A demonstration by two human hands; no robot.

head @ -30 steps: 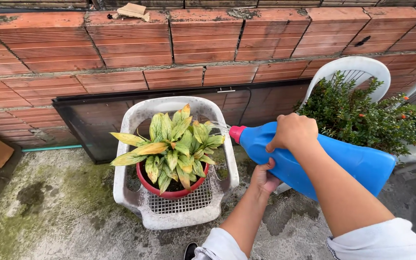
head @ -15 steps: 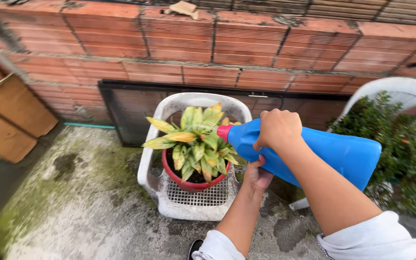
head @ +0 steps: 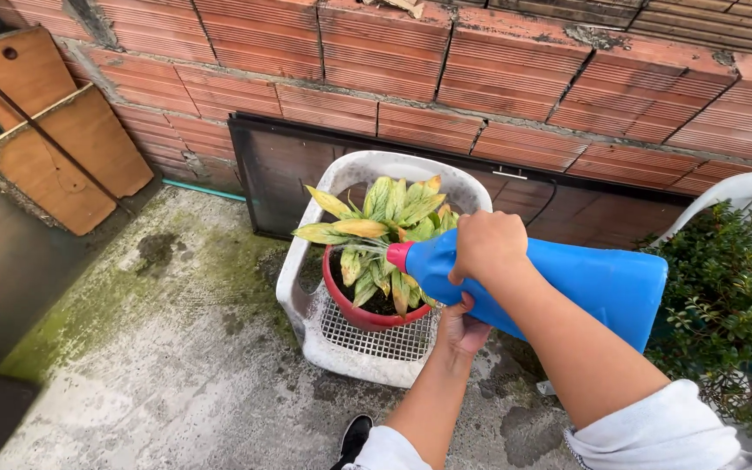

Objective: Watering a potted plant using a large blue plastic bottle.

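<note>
- Over the white plastic chair that stands against the brick wall, a blue jug with a red spout lies tilted nearly flat, its spout pointing toward nine o'clock at the foliage.
- Right hand: wrapped tight around the jug's handle from above, fingers fully curled on it.
- Left hand: cupped under the jug's belly at about six o'clock of the right hand, palm pressed up against the plastic and sharing the weight.
- Seated on the chair's mesh seat is a red pot carrying a leafy plant with yellow-green striped leaves; the spout sits just above the leaves on the plant's three o'clock side, close to touching them.
- Step in hand, as I judge it: pouring onto the plant, with the jug tipped far enough to empty. I cannot make out a stream at the spout.
- A next move would call for a steady tilt with the spout kept over the pot's soil, so the liquid does not run off the leaves or through the mesh.
- At three o'clock a green bush fills a second white chair; wooden boards lean at ten o'clock on the mossy concrete floor.
</note>
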